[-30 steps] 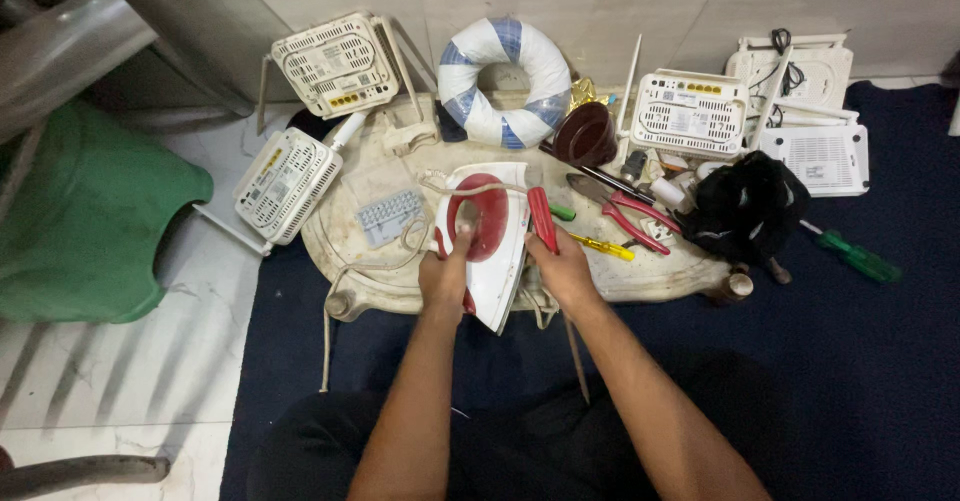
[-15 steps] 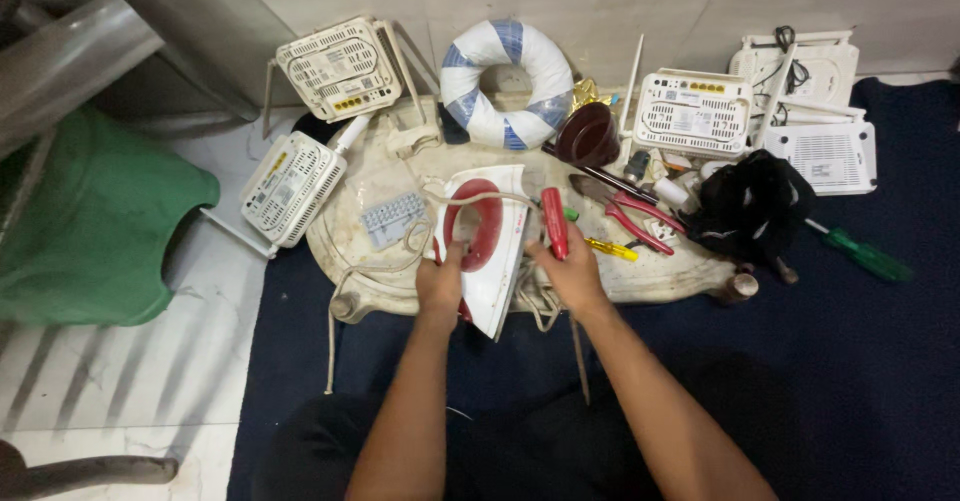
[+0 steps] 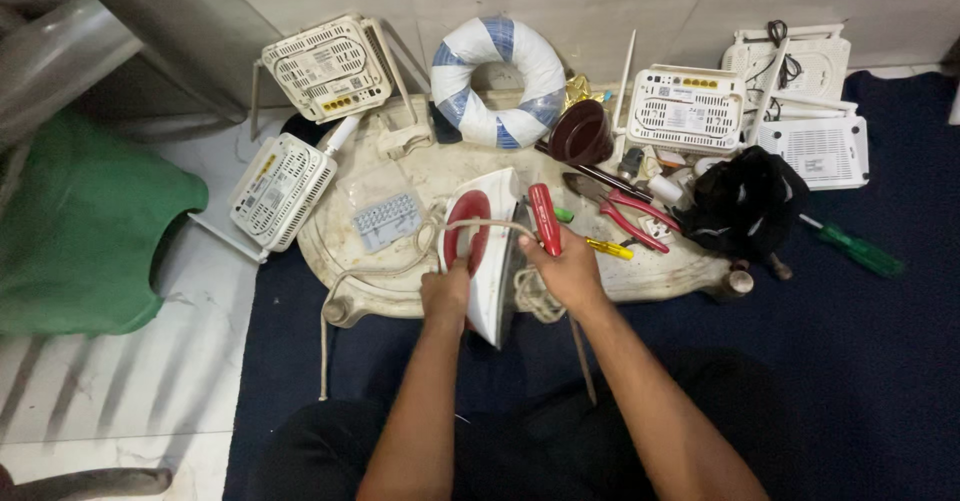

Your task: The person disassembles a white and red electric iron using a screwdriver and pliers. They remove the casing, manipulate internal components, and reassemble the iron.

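A: Left to right, quick. Green plastic stool [image 3: 85, 216] far left, two white routers [image 3: 325, 66] beside it, then the cream tray [image 3: 345, 251] on the floor.

B: What's in the tray?

A: A blister pack of pills [image 3: 385, 219], the white and red clothes iron [image 3: 490, 246] on its side, red pliers [image 3: 625, 211], and a dark brown cup [image 3: 582, 133]; can't tell what's in it.

B: Hands?

A: Left hand [image 3: 446, 294] has fingers clamped on the iron's rear. Right hand [image 3: 570, 266] has fingers wrapped round a red screwdriver [image 3: 545, 218], tip against the iron.

B: Versus earlier?

A: Hardly anything has changed; same grips, iron in the same spot.
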